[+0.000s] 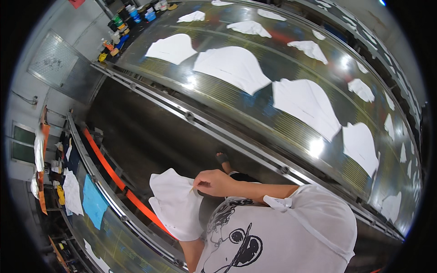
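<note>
A bundle of white cut fabric pieces [175, 204] drapes over my left forearm [192, 255], just in front of my body. The cloth covers my left hand, so its fingers do not show. My right hand [216, 183] reaches across from the right, its thumb and fingers pinched together at the bundle's right edge. A small yellowish bit shows at those fingertips; I cannot tell what it is.
A long glossy table [227, 98] with a metal rail [189, 116] runs diagonally ahead, white fabric panels [230, 66] lying in rows on it. Another table at lower left holds a blue sheet [94, 200]. An orange strip [109, 168] runs beside it. Bottles and tubs [134, 16] stand at the far end.
</note>
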Tool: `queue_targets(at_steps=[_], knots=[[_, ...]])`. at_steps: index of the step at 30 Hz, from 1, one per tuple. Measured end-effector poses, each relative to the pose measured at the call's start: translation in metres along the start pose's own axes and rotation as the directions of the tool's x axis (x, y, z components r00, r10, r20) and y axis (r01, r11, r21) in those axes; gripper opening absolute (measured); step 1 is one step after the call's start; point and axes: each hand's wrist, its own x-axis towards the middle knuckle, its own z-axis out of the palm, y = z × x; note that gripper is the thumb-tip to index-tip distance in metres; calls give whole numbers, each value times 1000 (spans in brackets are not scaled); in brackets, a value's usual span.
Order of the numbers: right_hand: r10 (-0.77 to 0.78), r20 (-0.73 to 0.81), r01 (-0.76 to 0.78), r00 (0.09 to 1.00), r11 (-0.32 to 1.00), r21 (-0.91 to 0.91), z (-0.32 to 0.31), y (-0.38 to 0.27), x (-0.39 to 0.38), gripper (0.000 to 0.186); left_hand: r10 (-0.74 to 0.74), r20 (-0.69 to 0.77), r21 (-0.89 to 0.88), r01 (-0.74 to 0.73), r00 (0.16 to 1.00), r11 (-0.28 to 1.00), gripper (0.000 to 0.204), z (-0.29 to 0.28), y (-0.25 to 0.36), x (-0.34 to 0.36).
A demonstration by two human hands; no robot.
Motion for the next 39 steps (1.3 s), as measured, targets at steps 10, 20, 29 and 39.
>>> queue_targets(at_steps=[10, 20, 29, 39], knots=[[-231, 163, 226, 959, 973, 46, -6, 51, 254, 7, -227, -143, -314, 174, 963, 933, 45, -39, -71, 219], [-197, 87, 195, 976, 980, 34, 11, 98, 380, 12, -403, -44, -680, 268, 914, 682, 31, -73, -137, 386], [-175, 40, 177, 984, 982, -68, 87, 113, 513, 10, -309, 92, -566, 304, 947, 766, 29, -159, -222, 513], [-18, -100, 9, 995, 996, -85, 188, 105, 650, 10, -153, 98, -43, 158, 983, 986, 32, -273, -326, 596]])
